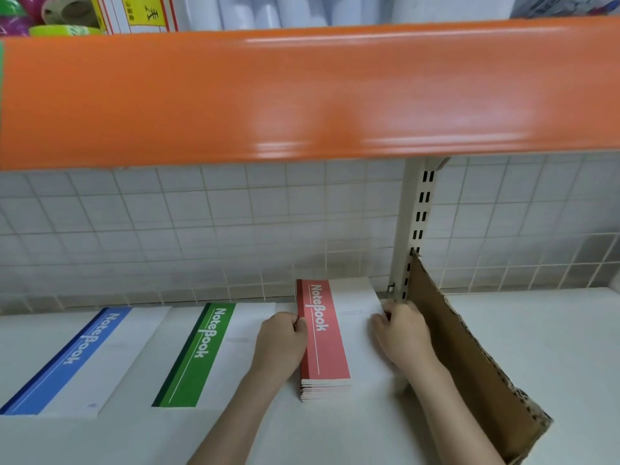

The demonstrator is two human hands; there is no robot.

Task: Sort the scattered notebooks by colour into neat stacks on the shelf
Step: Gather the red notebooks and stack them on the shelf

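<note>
Three notebook piles lie on the white shelf [335, 431]. A stack of several red-banded notebooks [323, 337] sits in the middle. My left hand [280, 344] presses against its left spine edge, and my right hand [402, 333] grips its right edge near the far corner. A green-banded notebook [198, 357] lies to the left of my left hand. Further left lies a blue-banded notebook [67, 364]. All covers face up with "NoteBook" printed along the coloured band.
A brown cardboard divider [469, 364] stands upright just right of the red stack. Behind it rises a slotted metal upright [416, 229] against a white tiled wall. An orange shelf front [302, 92] overhangs above, with tape rolls [60, 15] on top.
</note>
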